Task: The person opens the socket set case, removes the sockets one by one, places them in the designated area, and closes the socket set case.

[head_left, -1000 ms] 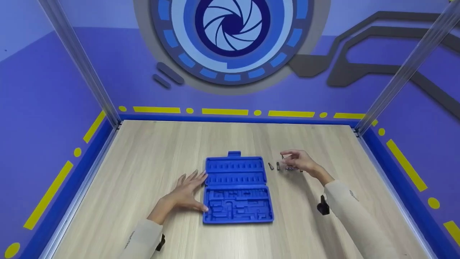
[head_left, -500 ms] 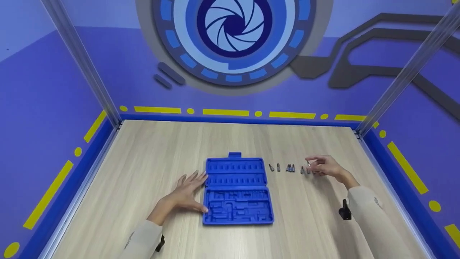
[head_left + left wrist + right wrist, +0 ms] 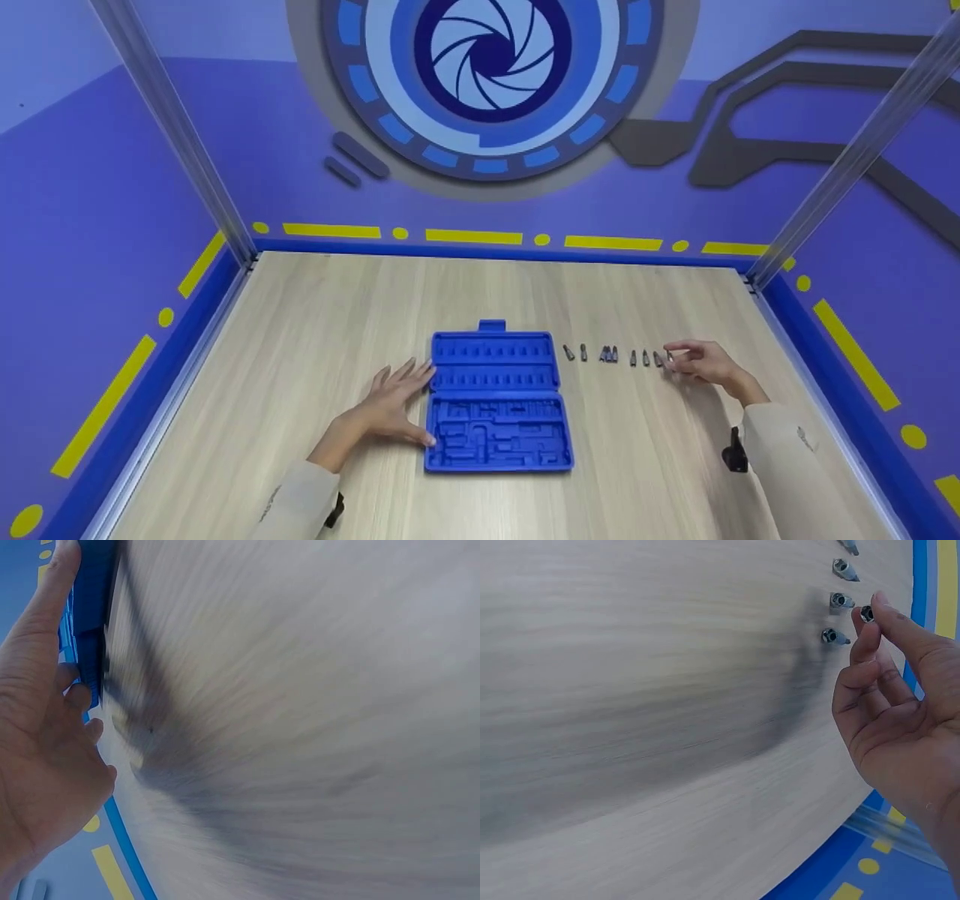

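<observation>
An opened blue plastic case (image 3: 495, 394) with moulded slots lies flat on the table. My left hand (image 3: 390, 405) rests at its left side, fingers spread and fairly straight, the thumb at the lower half's edge. In the left wrist view, the thumb and fingertips of this left hand (image 3: 45, 727) meet the case wall (image 3: 91, 592). My right hand (image 3: 703, 361) pinches a small metal bit socket (image 3: 867, 613) between thumb and forefinger, its hollow end facing the wrist camera. It is at the right end of a row of similar bit sockets (image 3: 633, 358), close beside the last one (image 3: 835, 636).
Left of my right hand, the row continues toward the case with a tight cluster of bit sockets (image 3: 608, 354) and two more spaced apart near the case. The wooden table (image 3: 337, 300) is bounded by blue printed walls (image 3: 465, 210) and metal corner posts (image 3: 832, 187).
My right hand has moved right along the row with the pinched bit socket, uncovering the pieces it hid before. My left hand has stayed at the case.
</observation>
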